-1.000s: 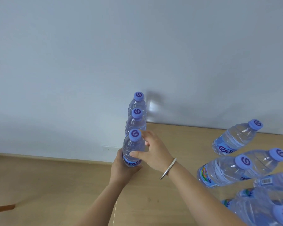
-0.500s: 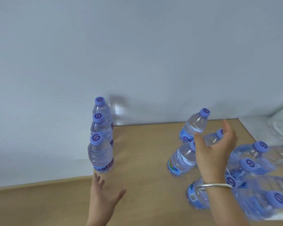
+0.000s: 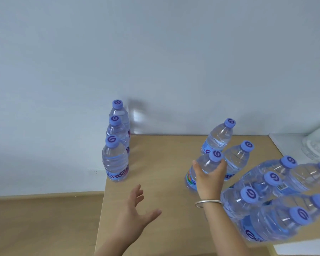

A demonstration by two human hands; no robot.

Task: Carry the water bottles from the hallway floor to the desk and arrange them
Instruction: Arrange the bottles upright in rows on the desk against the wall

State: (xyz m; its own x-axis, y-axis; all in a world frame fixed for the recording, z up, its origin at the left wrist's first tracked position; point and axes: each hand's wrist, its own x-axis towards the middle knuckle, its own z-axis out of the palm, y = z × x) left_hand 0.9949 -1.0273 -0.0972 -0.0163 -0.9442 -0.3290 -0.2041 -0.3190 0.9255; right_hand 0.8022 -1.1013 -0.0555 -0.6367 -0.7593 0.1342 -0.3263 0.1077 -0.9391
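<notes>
On the desk (image 3: 161, 163), seen from the head camera, three water bottles are standing upright in a single file along the left edge: the rear bottle (image 3: 119, 115) is sitting against the wall (image 3: 155, 52), the middle bottle (image 3: 117, 132) is standing just in front of it, and the front bottle (image 3: 115, 159) is standing nearest the camera. Well apart to the right, a loose cluster of bottles (image 3: 266, 196) is crowding the desk's right side, with caps pointing up and to the right. At the cluster's left margin, the right hand (image 3: 209, 176) is wrapping its fingers and thumb around the shoulder of one bottle (image 3: 204, 166), just below its purple cap; a silver bangle (image 3: 208, 202) is circling that wrist. Two further bottles are standing just behind and beside the gripped one. The left hand (image 3: 137, 213) is hovering above the desk between the file and the cluster, with palm up, fingers spread and relaxed, holding nothing. At the far right, a white surface (image 3: 288, 143) is adjoining the desk. Wooden flooring (image 3: 41, 224) is showing at lower left.
</notes>
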